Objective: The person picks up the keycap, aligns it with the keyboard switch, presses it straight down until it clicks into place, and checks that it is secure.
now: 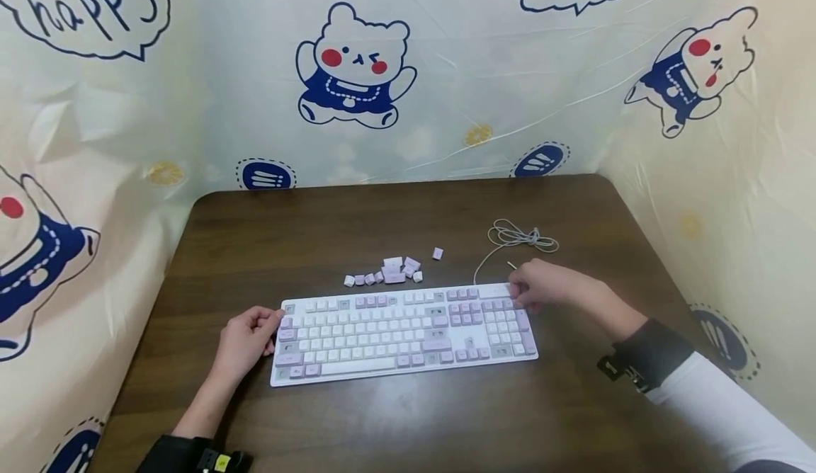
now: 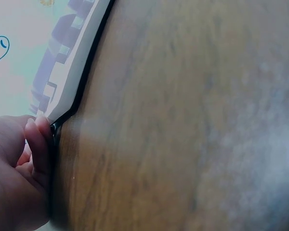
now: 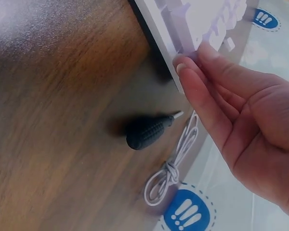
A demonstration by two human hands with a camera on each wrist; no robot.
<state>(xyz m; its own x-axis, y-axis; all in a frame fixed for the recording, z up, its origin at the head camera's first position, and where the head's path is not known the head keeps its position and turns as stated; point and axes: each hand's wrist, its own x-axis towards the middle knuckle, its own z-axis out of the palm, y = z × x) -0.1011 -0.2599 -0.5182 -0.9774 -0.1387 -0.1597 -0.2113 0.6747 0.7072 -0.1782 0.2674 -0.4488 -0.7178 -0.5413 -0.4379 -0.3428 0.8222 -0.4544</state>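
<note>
A white and lilac keyboard lies on the brown table. At its upper left corner, my left hand grips the edge between thumb and fingers; the left wrist view shows the left hand with fingertips right at the corner. My right hand is over the keyboard's upper right corner. In the right wrist view, the right hand pinches a lilac keycap between thumb and fingertips, close to the key rows. Several loose white and lilac keycaps lie behind the keyboard.
A bundled white cable runs from the keyboard's back edge. A short black-handled screwdriver lies beside it, mostly hidden by my right hand in the head view. One keycap sits apart from the pile. Printed sheeting surrounds the table.
</note>
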